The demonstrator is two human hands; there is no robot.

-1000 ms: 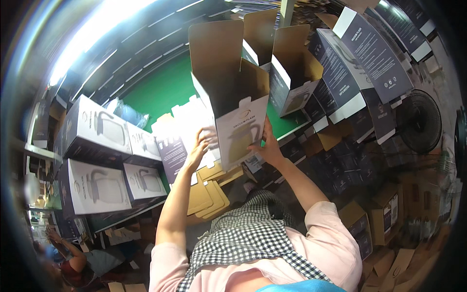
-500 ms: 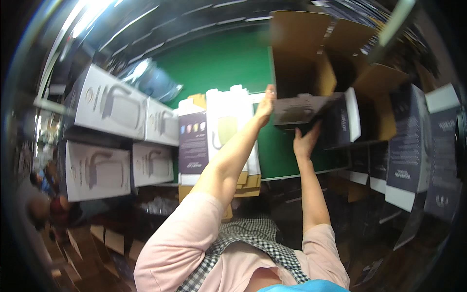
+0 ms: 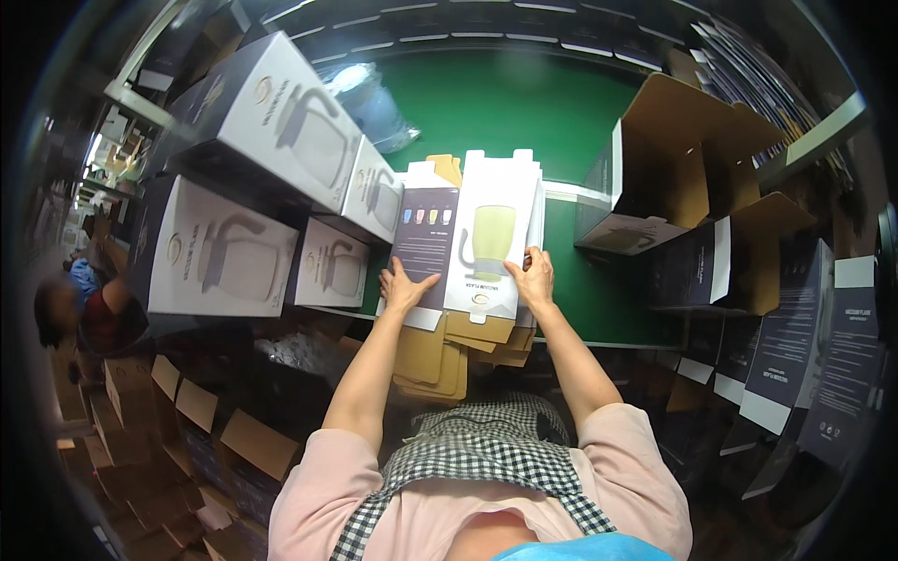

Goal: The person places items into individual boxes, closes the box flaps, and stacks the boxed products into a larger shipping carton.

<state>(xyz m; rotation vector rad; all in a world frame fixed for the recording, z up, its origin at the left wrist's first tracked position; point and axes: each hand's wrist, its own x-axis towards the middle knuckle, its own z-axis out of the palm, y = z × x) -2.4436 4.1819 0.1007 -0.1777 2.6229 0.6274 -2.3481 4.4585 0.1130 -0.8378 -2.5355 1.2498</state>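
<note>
A stack of flattened printed cartons lies on the green table in front of me. Its top flat carton [image 3: 493,229] has a white panel picturing a flask and a dark purple panel [image 3: 428,234] to the left. My left hand [image 3: 406,288] rests on the lower end of the dark panel, fingers spread. At the white panel's right edge, my right hand [image 3: 533,278] has its thumb on top and its fingers bent round the side, gripping it. Brown cardboard sheets [image 3: 432,363] stick out beneath the cartons toward me.
Boxes with flask pictures [image 3: 229,257] are stacked at the left. Open boxes [image 3: 629,232] stand at the right, showing brown insides. A clear plastic bag [image 3: 374,107] lies on the green table [image 3: 505,103] behind. A person [image 3: 89,304] is at the far left.
Both hands have left the open box at the right and come down onto the flattened cartons. That box now stands apart from my hands. The whole view has shifted.
</note>
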